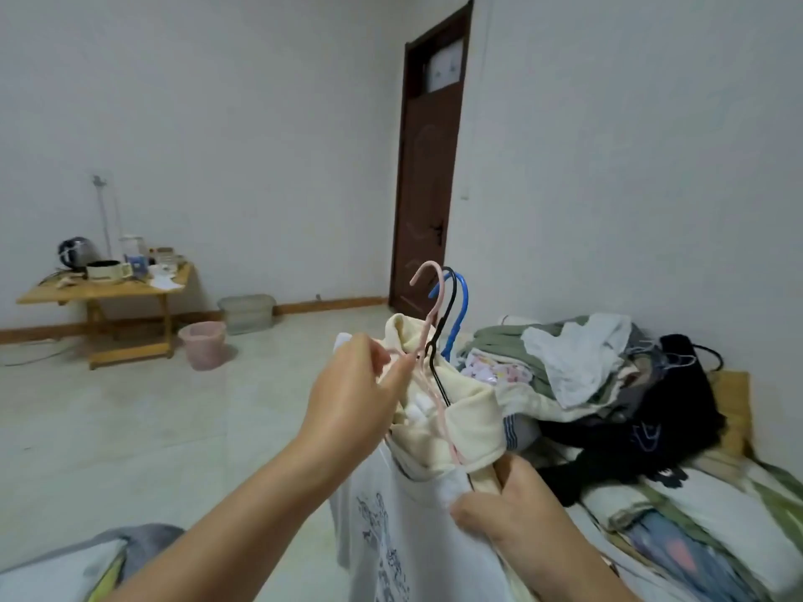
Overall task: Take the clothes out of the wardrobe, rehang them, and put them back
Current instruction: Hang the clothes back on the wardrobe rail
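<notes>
I hold a bundle of hung clothes in front of me. Three hooks stick up from it: a pink hanger [428,293], a black hanger [444,323] and a blue hanger [458,315]. A cream garment [469,421] and a white printed T-shirt [391,536] hang from them. My left hand [352,393] pinches the pink hanger just below its hook. My right hand [508,510] grips the white and cream fabric at the bundle's lower right. No wardrobe is in view.
A heap of clothes [578,367] with a black garment [643,432] lies on the bed [734,527] to the right. A wooden table [108,293] with a kettle stands at the left wall, with a pink bin [202,343], a plastic box [247,312] and a brown door [428,176] beyond.
</notes>
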